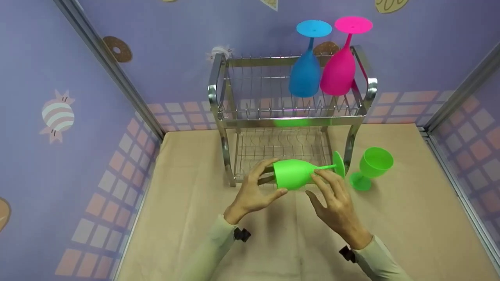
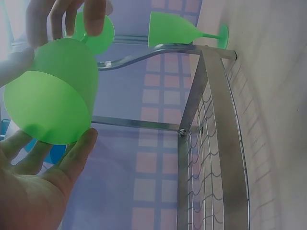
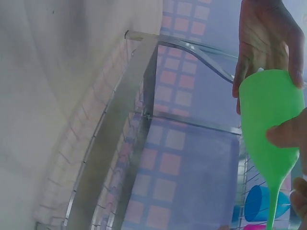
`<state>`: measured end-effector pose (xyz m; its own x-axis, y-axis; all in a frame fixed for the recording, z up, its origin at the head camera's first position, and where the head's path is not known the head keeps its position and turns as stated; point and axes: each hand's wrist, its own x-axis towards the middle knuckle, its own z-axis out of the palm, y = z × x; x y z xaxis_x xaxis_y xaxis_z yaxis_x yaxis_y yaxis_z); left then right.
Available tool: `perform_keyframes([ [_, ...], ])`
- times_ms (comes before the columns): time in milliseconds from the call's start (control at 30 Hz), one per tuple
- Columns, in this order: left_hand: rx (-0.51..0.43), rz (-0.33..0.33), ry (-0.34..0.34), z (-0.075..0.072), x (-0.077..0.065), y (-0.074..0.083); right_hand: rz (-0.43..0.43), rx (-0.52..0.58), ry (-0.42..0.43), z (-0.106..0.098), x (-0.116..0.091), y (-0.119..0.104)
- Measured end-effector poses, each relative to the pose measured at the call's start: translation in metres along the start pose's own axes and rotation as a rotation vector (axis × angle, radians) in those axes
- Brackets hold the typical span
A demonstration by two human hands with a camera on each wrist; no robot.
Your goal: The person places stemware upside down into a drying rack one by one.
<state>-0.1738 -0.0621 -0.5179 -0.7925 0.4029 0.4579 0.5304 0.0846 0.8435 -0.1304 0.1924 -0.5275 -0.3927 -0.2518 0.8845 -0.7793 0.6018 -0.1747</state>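
Note:
A bright green plastic goblet is held sideways in front of the rack, its mouth to the left and its foot to the right. My left hand grips it at the mouth end, thumb on the near side and fingers on the far side. My right hand is at the stem end, fingertips touching where the bowl narrows, thumb spread apart below. In the right wrist view the goblet's bowl overlaps the right thumb. A second green goblet stands on the table at the right.
A two-tier metal dish rack stands against the back wall. Upside down on its upper tier, at the right, are a blue goblet and a pink goblet. Patterned panels enclose the cloth-covered table.

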Motion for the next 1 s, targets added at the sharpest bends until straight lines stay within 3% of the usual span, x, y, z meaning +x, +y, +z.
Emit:
perform_keyframes([
  [167, 0.001, -0.023, 0.024, -0.009, -0.005, 0.000, 0.103, 0.132, 0.058, 0.002, -0.016, 0.002],
  [300, -0.004, -0.022, 0.043, -0.011, -0.007, 0.001, 0.264, 0.264, 0.061, 0.004, -0.025, 0.000],
  [533, -0.050, -0.007, 0.039, -0.002, -0.006, 0.005, 0.683, 0.734, 0.044, 0.010, -0.024, -0.009],
  [633, -0.065, 0.004, 0.034, 0.004, -0.006, 0.006, 0.803, 0.901, 0.054, 0.011, -0.020, -0.011],
  [767, -0.071, 0.007, 0.034, 0.011, -0.007, 0.006, 0.867, 1.064, 0.078, 0.013, -0.014, -0.012],
  [1000, -0.065, -0.009, 0.044, 0.020, -0.007, 0.007, 0.917, 1.220, 0.173, 0.017, -0.008, -0.014],
])
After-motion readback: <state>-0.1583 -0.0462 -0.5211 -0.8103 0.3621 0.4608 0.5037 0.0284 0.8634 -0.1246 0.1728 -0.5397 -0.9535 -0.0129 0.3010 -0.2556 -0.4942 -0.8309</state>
